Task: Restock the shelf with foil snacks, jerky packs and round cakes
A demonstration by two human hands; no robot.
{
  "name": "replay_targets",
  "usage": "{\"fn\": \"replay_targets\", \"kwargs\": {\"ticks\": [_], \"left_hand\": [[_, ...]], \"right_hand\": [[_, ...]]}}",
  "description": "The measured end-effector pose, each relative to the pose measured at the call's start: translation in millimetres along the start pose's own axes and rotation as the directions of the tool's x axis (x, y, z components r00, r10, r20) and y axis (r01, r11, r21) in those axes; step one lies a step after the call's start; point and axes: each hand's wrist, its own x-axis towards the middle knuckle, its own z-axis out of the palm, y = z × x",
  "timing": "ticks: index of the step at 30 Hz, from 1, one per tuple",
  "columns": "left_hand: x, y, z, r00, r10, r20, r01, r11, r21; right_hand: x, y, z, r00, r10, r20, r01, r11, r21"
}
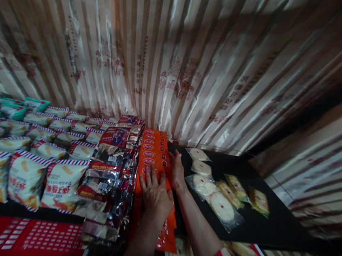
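A row of orange packets [156, 146] with round printed labels stands packed together near the middle of the black table. My left hand [156, 194] lies on top of them, fingers spread and pointing away from me. Against their right side rests my right hand [177, 171], held on edge with the fingers stretched out; part of it is in shadow. Directly left of the orange row are shiny dark red and brown packets [115, 138], piled in an overlapping stack.
White snack bags [59, 184] with striped tops fill the left side, with green bags [12, 110] behind them. A red basket [33, 248] is at the lower left. Round white packaged items [222, 206] and yellow packets [258, 201] lie on the black tabletop [255, 233]. Pleated printed sheeting [177, 42] hangs behind.
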Motion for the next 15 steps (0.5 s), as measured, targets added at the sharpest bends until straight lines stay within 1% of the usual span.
{"fn": "replay_targets", "kwargs": {"ticks": [3,7,12,15], "left_hand": [[-0.8,1.2,-1.3,1.0,-0.004,-0.005,0.004,1.0,-0.009],[-1.5,2.0,-1.5,1.0,-0.005,-0.017,0.004,1.0,-0.021],[-1.7,2.1,-2.1,1.0,-0.007,-0.021,0.007,1.0,-0.012],[-1.9,2.6,-3.1,1.0,-0.005,-0.02,0.005,1.0,-0.008]], "right_hand": [[-0.2,-2.3,0.7,0.997,0.075,-0.017,-0.074,0.995,0.059],[-2.6,-10.0,3.3,0.993,0.115,-0.005,-0.113,0.982,0.154],[-4.9,-18.7,6.4,0.986,0.166,-0.027,-0.152,0.949,0.275],[-5.4,-20.7,6.3,0.982,0.185,-0.025,-0.169,0.937,0.305]]}}
